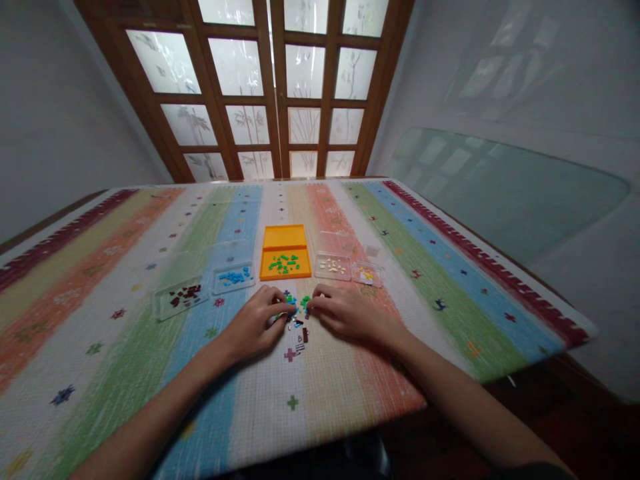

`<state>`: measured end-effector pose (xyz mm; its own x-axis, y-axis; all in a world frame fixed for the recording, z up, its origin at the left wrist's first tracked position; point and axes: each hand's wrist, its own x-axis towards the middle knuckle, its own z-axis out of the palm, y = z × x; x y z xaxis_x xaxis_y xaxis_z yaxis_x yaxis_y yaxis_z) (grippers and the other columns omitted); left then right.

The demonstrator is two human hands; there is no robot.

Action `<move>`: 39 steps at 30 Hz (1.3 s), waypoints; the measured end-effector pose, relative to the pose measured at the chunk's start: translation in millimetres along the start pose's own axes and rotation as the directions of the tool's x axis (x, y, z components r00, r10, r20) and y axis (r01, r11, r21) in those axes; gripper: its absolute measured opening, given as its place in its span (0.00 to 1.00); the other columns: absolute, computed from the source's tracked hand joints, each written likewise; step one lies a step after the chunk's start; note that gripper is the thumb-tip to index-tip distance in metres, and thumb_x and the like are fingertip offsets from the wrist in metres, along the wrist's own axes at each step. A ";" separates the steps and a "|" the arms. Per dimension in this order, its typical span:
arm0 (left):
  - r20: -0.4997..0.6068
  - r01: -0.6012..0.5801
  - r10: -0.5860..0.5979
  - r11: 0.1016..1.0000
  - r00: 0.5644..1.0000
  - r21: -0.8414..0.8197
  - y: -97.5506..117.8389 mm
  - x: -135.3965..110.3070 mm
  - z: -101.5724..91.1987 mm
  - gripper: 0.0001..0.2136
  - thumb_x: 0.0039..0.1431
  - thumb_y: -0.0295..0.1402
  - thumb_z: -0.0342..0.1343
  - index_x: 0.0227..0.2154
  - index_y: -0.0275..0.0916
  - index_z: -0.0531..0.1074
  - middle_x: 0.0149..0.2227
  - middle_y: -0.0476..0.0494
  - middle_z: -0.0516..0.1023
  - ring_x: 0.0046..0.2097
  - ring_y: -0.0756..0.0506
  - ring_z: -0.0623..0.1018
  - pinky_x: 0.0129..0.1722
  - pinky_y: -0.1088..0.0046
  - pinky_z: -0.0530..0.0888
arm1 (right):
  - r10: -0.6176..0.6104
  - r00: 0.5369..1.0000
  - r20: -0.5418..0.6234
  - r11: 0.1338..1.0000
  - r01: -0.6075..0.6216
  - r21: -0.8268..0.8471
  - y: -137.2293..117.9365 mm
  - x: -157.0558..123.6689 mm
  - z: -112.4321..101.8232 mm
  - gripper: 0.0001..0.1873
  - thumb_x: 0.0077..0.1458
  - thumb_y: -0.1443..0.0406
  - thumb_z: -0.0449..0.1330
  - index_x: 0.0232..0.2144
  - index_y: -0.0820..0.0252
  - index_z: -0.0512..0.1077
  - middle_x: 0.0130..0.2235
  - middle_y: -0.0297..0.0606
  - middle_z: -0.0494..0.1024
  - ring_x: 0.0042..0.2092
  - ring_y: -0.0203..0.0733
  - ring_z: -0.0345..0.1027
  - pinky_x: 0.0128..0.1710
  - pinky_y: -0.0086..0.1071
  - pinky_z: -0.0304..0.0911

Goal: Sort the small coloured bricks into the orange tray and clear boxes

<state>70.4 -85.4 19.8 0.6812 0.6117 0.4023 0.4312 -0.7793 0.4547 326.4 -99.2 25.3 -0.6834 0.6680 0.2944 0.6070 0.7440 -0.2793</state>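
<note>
A small loose pile of building bricks [299, 323], blue, green, dark and light pieces, lies on the tablecloth between my hands. My left hand [263, 317] reaches the pile from the left, thumb and fingers bent together at blue and green pieces. From the other side comes my right hand [345, 310], its fingertips drawn together beside a small green brick [305, 302]. What either hand pinches is too small and partly hidden to make out. Just nearer to me lie a dark brown brick [306, 335] and a striped piece [300, 347].
Beyond my hands stands an open orange case [284, 248] with green bricks. Clear boxes flank it: brown bricks [185, 296] and blue bricks [235, 275] on the left, cream bricks [334, 267] and yellow bricks [369, 274] on the right. A striped cloth [260, 407] covers the table.
</note>
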 end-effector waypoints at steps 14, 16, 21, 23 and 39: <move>0.004 0.048 -0.048 0.999 0.999 0.017 8.6 7.0 3.8 0.10 0.67 0.30 0.51 0.38 0.39 0.78 0.40 0.40 0.75 0.45 0.41 0.73 0.46 0.59 0.73 | -0.006 1.000 0.021 0.996 0.004 0.089 1.9 7.6 4.7 0.09 0.65 0.70 0.55 0.42 0.60 0.75 0.45 0.42 0.76 0.40 0.39 0.68 0.39 0.32 0.60; 0.012 0.066 -0.066 0.997 0.998 0.031 9.5 9.9 5.3 0.10 0.67 0.30 0.51 0.35 0.38 0.78 0.39 0.40 0.75 0.45 0.40 0.73 0.46 0.59 0.73 | -0.009 1.000 0.027 0.996 0.007 0.088 1.3 9.5 4.3 0.09 0.65 0.70 0.55 0.40 0.60 0.75 0.45 0.42 0.76 0.41 0.39 0.68 0.38 0.32 0.59; 0.005 0.127 -0.128 0.991 0.992 0.042 8.2 14.7 8.5 0.09 0.65 0.30 0.53 0.30 0.39 0.76 0.38 0.41 0.74 0.43 0.42 0.73 0.45 0.60 0.73 | -0.023 0.999 0.037 0.997 0.021 0.073 0.4 12.4 3.9 0.09 0.65 0.72 0.54 0.37 0.60 0.74 0.41 0.40 0.77 0.39 0.39 0.67 0.37 0.32 0.58; 0.011 0.151 -0.151 0.988 0.988 0.042 7.8 16.0 9.6 0.09 0.64 0.30 0.55 0.30 0.38 0.77 0.38 0.41 0.74 0.42 0.41 0.73 0.45 0.60 0.73 | -0.017 0.999 0.041 0.998 0.014 0.062 0.0 12.9 3.4 0.08 0.64 0.72 0.55 0.37 0.60 0.74 0.40 0.40 0.77 0.38 0.39 0.67 0.37 0.32 0.58; -0.040 0.179 -0.181 0.982 0.983 -0.057 7.8 17.5 6.5 0.06 0.66 0.29 0.52 0.32 0.39 0.71 0.36 0.43 0.75 0.42 0.42 0.74 0.44 0.62 0.72 | -0.059 0.997 0.039 0.995 0.062 -0.082 3.8 9.7 9.4 0.09 0.63 0.72 0.54 0.33 0.61 0.73 0.35 0.39 0.75 0.31 0.37 0.60 0.31 0.34 0.50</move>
<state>89.5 -81.7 25.2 0.5676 0.7477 0.3446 0.5120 -0.6483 0.5635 318.2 -90.0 18.5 -0.7338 0.6217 0.2741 0.5943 0.7828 -0.1844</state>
